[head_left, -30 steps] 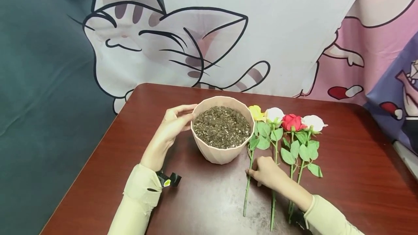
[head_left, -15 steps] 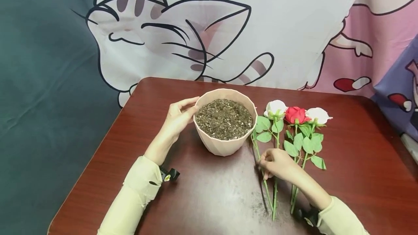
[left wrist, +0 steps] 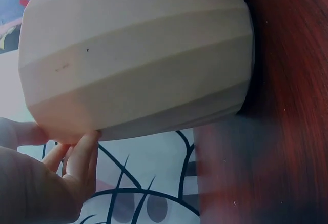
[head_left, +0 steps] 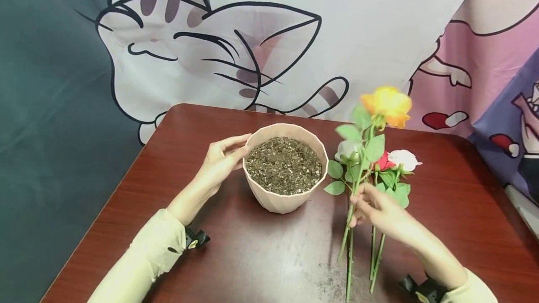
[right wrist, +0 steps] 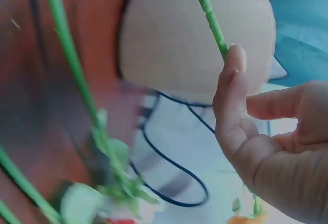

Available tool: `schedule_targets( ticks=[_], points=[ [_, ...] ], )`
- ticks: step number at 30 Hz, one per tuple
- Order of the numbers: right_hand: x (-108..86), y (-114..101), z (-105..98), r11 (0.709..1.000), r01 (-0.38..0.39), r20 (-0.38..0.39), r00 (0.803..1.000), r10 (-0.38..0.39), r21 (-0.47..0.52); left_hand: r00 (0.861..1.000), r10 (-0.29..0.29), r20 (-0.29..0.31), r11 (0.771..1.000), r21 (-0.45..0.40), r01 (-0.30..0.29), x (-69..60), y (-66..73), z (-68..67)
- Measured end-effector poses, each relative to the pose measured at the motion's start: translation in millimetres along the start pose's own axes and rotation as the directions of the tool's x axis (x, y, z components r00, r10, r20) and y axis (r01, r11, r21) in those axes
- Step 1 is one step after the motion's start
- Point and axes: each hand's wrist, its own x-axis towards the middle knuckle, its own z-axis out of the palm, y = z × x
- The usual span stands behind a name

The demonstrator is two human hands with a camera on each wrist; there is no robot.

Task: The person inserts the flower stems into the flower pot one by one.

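Observation:
A pale faceted flower pot [head_left: 273, 202] full of dark soil [head_left: 283, 166] stands upright on the table. My left hand [head_left: 219, 165] holds its left side at the rim, thumb and fingers against the pale wall. My right hand [head_left: 381, 212] pinches the green stem of a yellow artificial rose [head_left: 388, 105] between thumb and fingers. The rose is raised, bloom up, right of the pot; its stem [right wrist: 209, 14] crosses in front of the pot in the right wrist view. Behind it lie a white rose [head_left: 347, 150], partly hidden, and a red rose [head_left: 383, 160], mostly hidden.
Another white rose [head_left: 403, 159] lies at the right of the row, its stem toward me. The reddish-brown table [head_left: 177, 153] has dark specks near the stem ends. Cartoon-printed cloth [head_left: 273, 60] hangs behind the far edge.
My right hand has taken the yellow rose off the table by its stem, lifted it and carried it right, over the other roses. My left hand has stayed at the pot.

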Motion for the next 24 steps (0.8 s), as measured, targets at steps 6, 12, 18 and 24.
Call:
schedule_targets(
  ticks=[6, 12, 18, 24],
  points=[
    [5.9, -22.6, -28.1, 0.982, 0.147, -0.128, 0.978, -0.162, -0.116, 1.0, 0.007, 0.0, 1.0, -0.01, -0.007, -2.3, 2.6, 1.3],
    [11.4, -52.2, -54.1, 0.943, 0.201, -0.276, 0.921, -0.274, -0.264, 1.0, -0.015, 0.007, 1.0, -0.014, 0.015, 0.7, 4.0, 1.9],
    [22.4, -75.3, -71.1, 0.915, 0.368, -0.302, 0.864, -0.402, -0.166, 0.997, -0.051, 0.056, 0.999, -0.012, 0.052, 3.7, 7.1, 0.5],
    [55.0, -84.5, -77.2, 0.856, 0.516, -0.309, 0.809, -0.5, -0.033, 0.995, -0.087, 0.055, 0.996, -0.026, 0.088, 2.7, 6.6, -4.0]
  ],
)
